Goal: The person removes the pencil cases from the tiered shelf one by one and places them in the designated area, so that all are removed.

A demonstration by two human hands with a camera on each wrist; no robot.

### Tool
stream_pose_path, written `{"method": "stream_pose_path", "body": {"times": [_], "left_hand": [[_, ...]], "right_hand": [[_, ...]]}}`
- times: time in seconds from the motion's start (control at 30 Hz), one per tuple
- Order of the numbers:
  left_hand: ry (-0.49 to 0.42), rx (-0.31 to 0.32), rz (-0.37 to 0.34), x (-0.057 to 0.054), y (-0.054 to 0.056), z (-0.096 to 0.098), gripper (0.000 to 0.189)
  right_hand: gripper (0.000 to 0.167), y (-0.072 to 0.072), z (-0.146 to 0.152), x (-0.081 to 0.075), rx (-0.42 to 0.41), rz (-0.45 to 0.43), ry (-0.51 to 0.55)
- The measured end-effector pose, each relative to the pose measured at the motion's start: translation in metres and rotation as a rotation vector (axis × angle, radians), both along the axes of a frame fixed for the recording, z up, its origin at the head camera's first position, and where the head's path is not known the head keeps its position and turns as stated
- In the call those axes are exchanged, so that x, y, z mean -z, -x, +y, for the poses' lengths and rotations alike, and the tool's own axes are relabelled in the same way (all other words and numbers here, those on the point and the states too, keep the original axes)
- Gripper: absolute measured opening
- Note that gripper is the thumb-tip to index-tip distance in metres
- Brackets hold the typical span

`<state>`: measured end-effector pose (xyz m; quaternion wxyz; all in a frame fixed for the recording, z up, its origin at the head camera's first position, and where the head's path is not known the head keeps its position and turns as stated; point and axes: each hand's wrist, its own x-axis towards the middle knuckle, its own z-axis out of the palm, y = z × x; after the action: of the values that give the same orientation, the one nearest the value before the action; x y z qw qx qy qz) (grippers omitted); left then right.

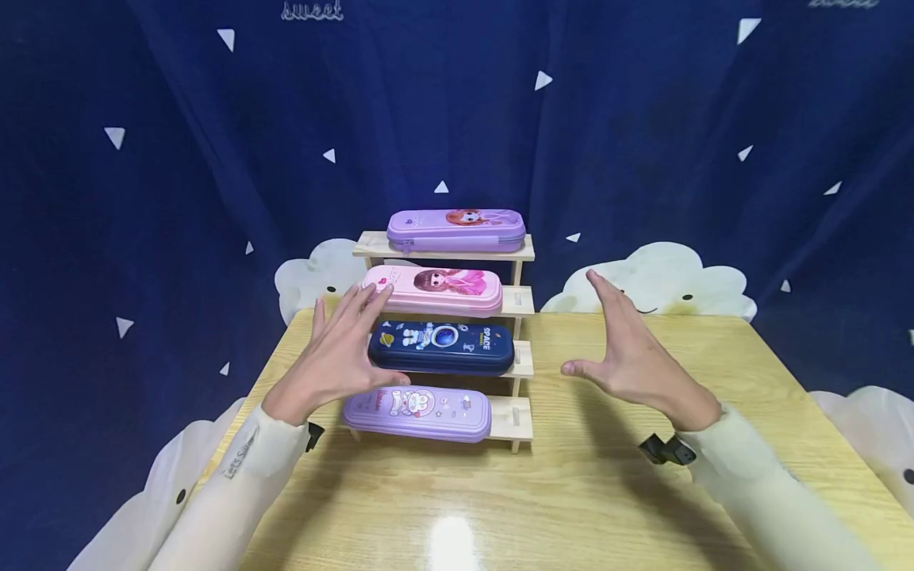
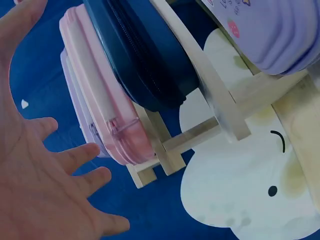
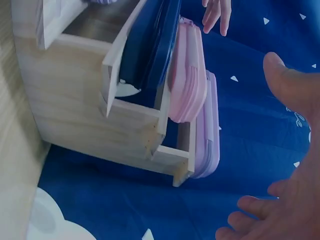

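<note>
Pencil cases lie on a stepped wooden rack [image 1: 516,420]. From the top tier down they are a purple pencil case [image 1: 457,230], a pink pencil case [image 1: 435,290], a navy space pencil case [image 1: 443,347] and a lilac pencil case [image 1: 421,413]. My left hand [image 1: 336,349], fingers spread, is at the rack's left side, overlapping the pink and navy cases in the head view. In the left wrist view, a gap separates its palm from the cases. My right hand [image 1: 635,349] hovers to the rack's right with thumb and fingers apart, holding nothing.
The rack stands on a light wood table [image 1: 457,492]. Behind it hangs a dark blue curtain [image 1: 457,103] with white triangles and cloud shapes. Small black devices [image 1: 667,450] sit at the wrists.
</note>
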<state>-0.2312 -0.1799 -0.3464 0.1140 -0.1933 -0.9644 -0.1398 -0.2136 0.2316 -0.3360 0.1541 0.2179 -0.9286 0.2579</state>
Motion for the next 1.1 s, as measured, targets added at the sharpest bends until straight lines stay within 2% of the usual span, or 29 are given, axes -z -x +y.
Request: {"method": "stream_pose_path", "body": {"times": [0.4,0.53,0.8,1.1], "left_hand": [[-0.149,-0.019,-0.069,0.011,0.003,-0.021,0.136],[-0.212,-0.040,-0.121,0.016,0.007,-0.027,0.137],[-0.347,-0.017,-0.240,0.030,0.016,-0.044,0.139],[-0.416,-0.017,-0.256,0.042,0.023,-0.054,0.137]], "right_hand": [[0.118,0.000,-0.009,0.015,-0.051,-0.006,0.115],[0.115,-0.002,-0.012,0.022,-0.087,-0.018,0.190],[0.107,-0.005,-0.019,0.037,-0.164,-0.103,0.333],[0.093,-0.010,-0.029,0.052,-0.241,-0.148,0.483]]}}
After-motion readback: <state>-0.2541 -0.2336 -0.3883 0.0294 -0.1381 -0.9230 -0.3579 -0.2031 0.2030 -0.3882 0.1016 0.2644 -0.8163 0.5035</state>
